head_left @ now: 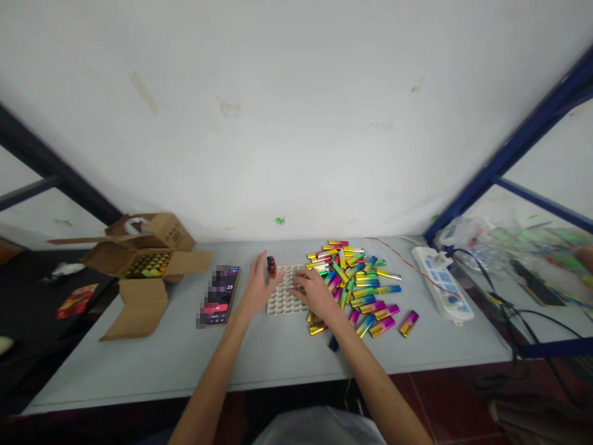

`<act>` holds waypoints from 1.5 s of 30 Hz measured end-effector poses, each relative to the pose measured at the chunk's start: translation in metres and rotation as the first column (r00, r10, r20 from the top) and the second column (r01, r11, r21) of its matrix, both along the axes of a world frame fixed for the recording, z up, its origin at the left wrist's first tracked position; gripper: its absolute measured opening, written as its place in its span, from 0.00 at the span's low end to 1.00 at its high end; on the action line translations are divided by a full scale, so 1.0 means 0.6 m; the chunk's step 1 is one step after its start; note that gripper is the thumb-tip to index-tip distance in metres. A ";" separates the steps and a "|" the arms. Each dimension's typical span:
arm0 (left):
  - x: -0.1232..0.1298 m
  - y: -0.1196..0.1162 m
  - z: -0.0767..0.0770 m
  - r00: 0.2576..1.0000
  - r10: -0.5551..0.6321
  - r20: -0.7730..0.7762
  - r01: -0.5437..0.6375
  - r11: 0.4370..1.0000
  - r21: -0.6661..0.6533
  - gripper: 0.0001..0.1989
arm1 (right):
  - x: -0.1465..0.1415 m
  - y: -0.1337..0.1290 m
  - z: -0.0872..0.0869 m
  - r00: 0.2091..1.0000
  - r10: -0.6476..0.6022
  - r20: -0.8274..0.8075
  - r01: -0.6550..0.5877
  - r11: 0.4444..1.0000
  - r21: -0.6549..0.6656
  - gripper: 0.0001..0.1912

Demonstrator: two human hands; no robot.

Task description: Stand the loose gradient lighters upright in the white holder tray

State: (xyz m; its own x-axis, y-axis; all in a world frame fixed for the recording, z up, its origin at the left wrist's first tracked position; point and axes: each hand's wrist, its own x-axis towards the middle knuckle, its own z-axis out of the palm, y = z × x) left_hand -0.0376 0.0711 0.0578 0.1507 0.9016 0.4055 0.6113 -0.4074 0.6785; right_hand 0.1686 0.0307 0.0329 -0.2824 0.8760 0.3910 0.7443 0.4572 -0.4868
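A pale tray (286, 304) with rows of round holes lies at the middle of the table. A few small dark-red pieces, like lighters (271, 267), stand upright at its far left corner. My left hand (254, 289) reaches beside them, thumb and fingers apart on either side; whether it touches them is unclear. Over the tray's right part, my right hand (319, 295) has its fingers bent together, and what they hold is hidden. Right of the tray lies a loose pile of shiny, multicoloured lighter-shaped pieces (365, 301), partly covered by my right hand and forearm.
A phone (225, 296) lies left of the tray. Farther left stands an open cardboard box (143, 290) filled with small yellow-topped pieces. A white power strip (442, 284) with cables lies at the right, near a blue metal frame (498, 167). A white wall (296, 123) rises behind.
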 end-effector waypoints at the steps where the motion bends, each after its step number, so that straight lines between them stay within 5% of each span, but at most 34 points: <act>1: 0.003 -0.014 0.018 0.999 0.038 -0.007 -0.037 0.996 0.085 0.36 | 0.003 -0.006 0.005 0.999 0.001 -0.037 -0.001 1.000 0.010 0.09; 4: 0.021 -0.045 0.057 0.997 0.063 0.046 -0.072 0.973 0.220 0.26 | 0.027 -0.035 0.021 0.982 -0.034 -0.187 0.041 0.999 0.034 0.09; 6: 0.048 -0.043 0.058 0.998 -0.038 0.047 0.030 0.984 0.174 0.16 | 0.054 -0.063 0.030 0.960 -0.095 -0.263 0.103 0.995 0.017 0.08; 9: 0.107 -0.001 0.025 0.967 -0.252 -0.028 0.253 0.967 0.041 0.12 | 0.105 -0.106 0.038 0.933 -0.200 -0.300 0.211 0.977 0.007 0.10; 15: 0.209 0.106 -0.030 0.914 -0.366 -0.176 0.364 0.930 -0.043 0.09 | 0.174 -0.156 0.046 0.879 -0.376 -0.293 0.394 0.919 0.000 0.13; 24: 0.210 0.132 -0.061 0.855 -0.446 -0.266 0.439 0.894 -0.086 0.10 | 0.199 -0.163 0.039 0.852 -0.414 -0.322 0.441 0.897 0.014 0.13; 29: 0.210 0.132 -0.051 0.839 -0.458 -0.294 0.441 0.889 -0.124 0.09 | 0.202 -0.152 0.050 0.844 -0.411 -0.344 0.446 0.895 0.025 0.13; 32: 0.200 0.108 -0.030 0.906 -0.396 -0.148 0.388 0.918 -0.080 0.10 | 0.197 -0.144 0.055 0.851 -0.405 -0.333 0.440 0.898 0.031 0.13; 35: 0.176 0.071 -0.010 0.940 -0.291 0.177 0.315 0.941 -0.125 0.13 | 0.192 -0.139 0.053 0.858 -0.397 -0.324 0.428 0.903 0.026 0.13; 40: 0.134 0.010 0.009 0.703 -0.183 0.687 0.523 0.787 -0.326 0.21 | 0.174 -0.126 0.047 0.882 -0.351 -0.316 0.365 0.931 -0.015 0.14; 45: 0.109 -0.036 0.029 0.585 0.024 0.811 0.523 0.753 -0.400 0.23 | 0.140 -0.100 0.039 0.910 -0.279 -0.307 0.291 0.957 -0.008 0.13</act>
State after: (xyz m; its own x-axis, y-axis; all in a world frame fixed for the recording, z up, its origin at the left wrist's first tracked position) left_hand 0.0280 0.0495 0.0754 0.3081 0.9492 -0.0645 -0.2763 0.1542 0.9486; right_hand 0.2523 -0.0290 0.0562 0.1140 0.8847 0.4519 0.6658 0.2696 -0.6957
